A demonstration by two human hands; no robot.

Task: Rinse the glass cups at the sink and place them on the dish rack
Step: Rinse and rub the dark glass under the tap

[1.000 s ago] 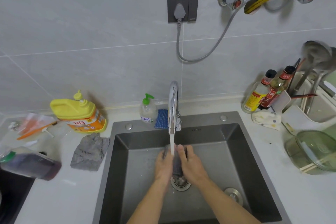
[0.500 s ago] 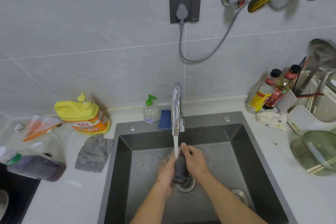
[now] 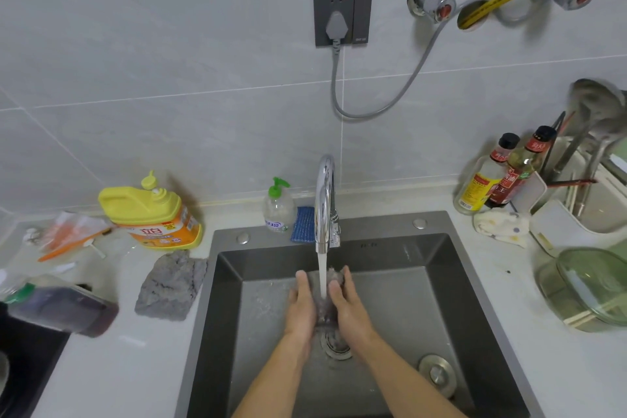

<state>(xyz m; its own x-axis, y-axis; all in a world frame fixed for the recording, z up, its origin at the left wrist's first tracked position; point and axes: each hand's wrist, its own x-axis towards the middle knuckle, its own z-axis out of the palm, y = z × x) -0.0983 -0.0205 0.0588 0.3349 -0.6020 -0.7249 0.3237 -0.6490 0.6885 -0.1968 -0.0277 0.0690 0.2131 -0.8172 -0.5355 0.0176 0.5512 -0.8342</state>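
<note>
Inside the grey sink [image 3: 437,282], water runs from the chrome tap [image 3: 325,204] onto a glass cup [image 3: 325,307], which shows only as a dim grey shape between my palms. My left hand [image 3: 301,307] holds its left side and my right hand [image 3: 351,309] its right side, above the drain [image 3: 336,346]. The stream falls between the two hands. Most of the cup is hidden by my hands. The white dish rack [image 3: 559,224] stands on the counter at the right, with ladles and chopsticks in it.
A green glass bowl [image 3: 590,285] sits near the rack, with oil bottles [image 3: 498,176] and a cloth [image 3: 502,226] behind it. Left of the sink lie a grey rag [image 3: 171,285], a yellow detergent jug [image 3: 152,214] and a dark bottle [image 3: 61,309]. A soap pump [image 3: 279,207] and blue sponge [image 3: 303,225] stand by the tap.
My hands rose from just over the drain to sit side by side under the stream. The cup went from upright under my right hand to held between both palms.
</note>
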